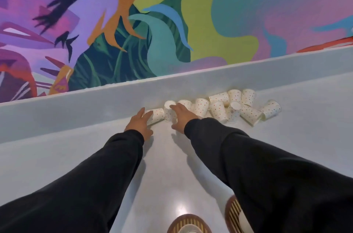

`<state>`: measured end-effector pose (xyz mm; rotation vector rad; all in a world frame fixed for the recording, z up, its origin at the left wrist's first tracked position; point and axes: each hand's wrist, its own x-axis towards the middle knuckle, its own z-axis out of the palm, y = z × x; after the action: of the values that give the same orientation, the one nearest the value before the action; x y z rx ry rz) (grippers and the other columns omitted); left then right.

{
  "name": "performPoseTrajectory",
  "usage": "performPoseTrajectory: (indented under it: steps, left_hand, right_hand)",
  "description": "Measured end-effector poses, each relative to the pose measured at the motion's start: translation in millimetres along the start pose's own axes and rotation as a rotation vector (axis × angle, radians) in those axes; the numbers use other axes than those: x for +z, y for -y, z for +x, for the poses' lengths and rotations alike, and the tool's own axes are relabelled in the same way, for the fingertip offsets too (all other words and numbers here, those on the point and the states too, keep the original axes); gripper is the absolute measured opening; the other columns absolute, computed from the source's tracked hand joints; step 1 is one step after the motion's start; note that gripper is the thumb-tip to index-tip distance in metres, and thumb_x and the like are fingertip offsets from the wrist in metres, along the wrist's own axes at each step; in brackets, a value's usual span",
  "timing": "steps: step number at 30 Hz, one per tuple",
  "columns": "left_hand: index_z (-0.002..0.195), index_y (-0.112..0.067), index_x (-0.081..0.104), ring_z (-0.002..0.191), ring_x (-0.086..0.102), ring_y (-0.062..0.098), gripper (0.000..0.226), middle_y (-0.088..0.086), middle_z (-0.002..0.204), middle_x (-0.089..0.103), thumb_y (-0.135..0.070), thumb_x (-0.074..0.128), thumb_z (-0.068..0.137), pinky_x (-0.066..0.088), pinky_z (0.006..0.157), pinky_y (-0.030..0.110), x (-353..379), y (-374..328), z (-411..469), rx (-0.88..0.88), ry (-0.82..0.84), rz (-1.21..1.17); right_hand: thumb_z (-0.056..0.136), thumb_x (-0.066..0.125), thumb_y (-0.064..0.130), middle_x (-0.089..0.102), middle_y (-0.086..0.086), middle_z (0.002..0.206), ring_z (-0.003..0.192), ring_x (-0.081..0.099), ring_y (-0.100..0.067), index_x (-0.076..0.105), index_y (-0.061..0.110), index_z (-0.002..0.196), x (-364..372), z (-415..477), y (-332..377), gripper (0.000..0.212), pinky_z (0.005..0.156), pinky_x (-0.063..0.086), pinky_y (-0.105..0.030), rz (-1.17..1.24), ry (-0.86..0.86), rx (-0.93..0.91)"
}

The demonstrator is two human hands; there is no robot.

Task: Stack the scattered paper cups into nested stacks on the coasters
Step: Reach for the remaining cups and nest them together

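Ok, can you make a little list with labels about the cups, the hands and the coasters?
cups: dotted paper cups scattered by the counter's back wall
left: left hand touches a tipped-over cup, fingers straight
right: right hand spread over an upside-down cup
coasters: two striped coasters near the person, one partly under a sleeve

Roughly a dozen white paper cups (218, 111) with coloured dots crowd in a loose row along the far edge of the counter (172, 166). Some stand mouth down, others lie on their sides. The leftmost cup (157, 116) lies tipped over, and so does the rightmost cup (271, 109), slightly apart. Two round striped coasters with brown rims sit at the near edge: the middle coaster (188, 222) and the right coaster (230, 211), which is partly hidden.
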<state>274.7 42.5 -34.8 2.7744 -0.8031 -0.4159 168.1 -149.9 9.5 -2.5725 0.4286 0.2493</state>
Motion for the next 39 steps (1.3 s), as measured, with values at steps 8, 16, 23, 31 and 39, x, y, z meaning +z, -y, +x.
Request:
performPoseTrajectory:
  steps: [8, 16, 23, 31, 39]
  left_hand:
    - [0.133, -0.028, 0.05, 0.115, 0.051, 0.027, 0.057, 0.001, 0.14, 0.041, -0.035, 0.075, 0.082, 0.05, 0.095, 0.039, 18.3, 6.9, -4.5, -0.008, -0.189, 0.038]
    - [0.14, -0.02, 0.048, 0.098, 0.052, 0.023, 0.059, 0.008, 0.134, 0.041, -0.018, 0.072, 0.086, 0.044, 0.094, 0.03, 19.1, 7.5, -8.6, -0.192, -0.117, -0.34]
    - [0.135, -0.027, 0.056, 0.102, 0.061, 0.022, 0.063, 0.001, 0.12, 0.061, -0.021, 0.083, 0.079, 0.046, 0.084, 0.029, 25.2, 12.9, -40.3, -0.231, -0.149, -0.658]
    - [0.126, -0.021, 0.068, 0.098, 0.073, 0.018, 0.069, -0.003, 0.113, 0.074, -0.026, 0.097, 0.063, 0.065, 0.078, 0.041, 14.1, -11.9, -55.2, -0.204, -0.062, -1.079]
    - [0.103, -0.01, 0.077, 0.097, 0.074, 0.037, 0.027, 0.011, 0.099, 0.079, -0.019, 0.088, 0.08, 0.061, 0.09, 0.051, 18.3, -21.1, -53.4, -0.295, -0.063, -1.349]
  right_hand:
    - [0.089, 0.068, 0.026, 0.033, -0.005, 0.156, 0.124, 0.05, -0.036, 0.049, 0.019, 0.129, 8.7, 16.2, 2.5, 0.044, 0.097, 0.049, -0.045, -0.229, -0.086, -0.072]
    - [0.091, 0.072, 0.037, 0.062, -0.002, 0.096, 0.086, 0.057, -0.022, 0.053, 0.018, 0.094, 15.9, 11.7, -1.5, 0.027, 0.071, 0.041, -0.028, 0.201, -0.117, 0.036]
    - [0.091, 0.073, 0.036, 0.07, -0.007, 0.1, 0.076, 0.073, -0.024, 0.057, 0.018, 0.095, 15.2, 4.9, -11.1, 0.025, 0.072, 0.062, -0.04, 0.909, -0.206, 0.312]
    - [0.094, 0.073, 0.033, 0.072, -0.011, 0.106, 0.085, 0.077, -0.028, 0.063, 0.009, 0.11, 9.9, -4.3, -8.0, 0.031, 0.081, 0.064, -0.047, 1.036, -0.117, 0.307]
    - [0.101, 0.056, 0.024, 0.069, -0.005, 0.127, 0.109, 0.07, -0.025, 0.072, 0.014, 0.118, 1.5, 3.4, -17.3, 0.025, 0.095, 0.057, -0.045, 0.784, -0.115, 0.088]
